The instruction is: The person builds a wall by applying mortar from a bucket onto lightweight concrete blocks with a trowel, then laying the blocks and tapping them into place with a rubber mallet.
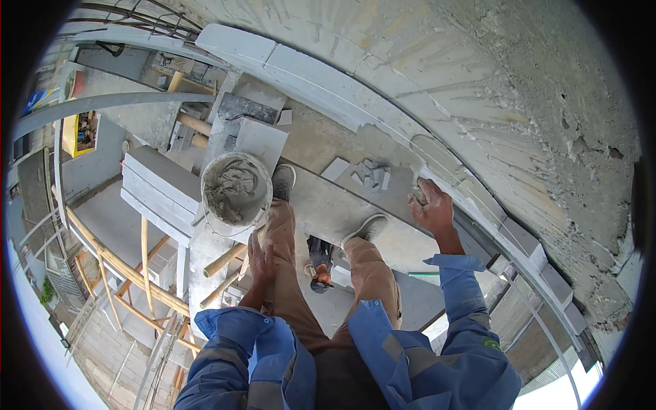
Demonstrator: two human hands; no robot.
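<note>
A round bucket (263, 199) of wet grey mortar (232, 181) stands left of my feet. My left hand (260, 263) is just below its rim, beside my left leg, fingers stretched out and holding nothing. My right hand (435, 210) reaches out to the right, close to the row of pale blocks (307, 72) along the wall. Its fingers curl around a small grey lump (419, 194) that looks like mortar; part of it is hidden by the fingers. Broken block pieces (371, 175) lie on the platform ahead of my feet.
My shoes rest on a narrow grey platform (328, 195), with a drop at its near edge. Far below, another person (319, 263) is visible between my legs. Large pale blocks (160, 184) are stacked at left, above wooden poles (147, 283). A rough concrete wall (519, 102) rises at right.
</note>
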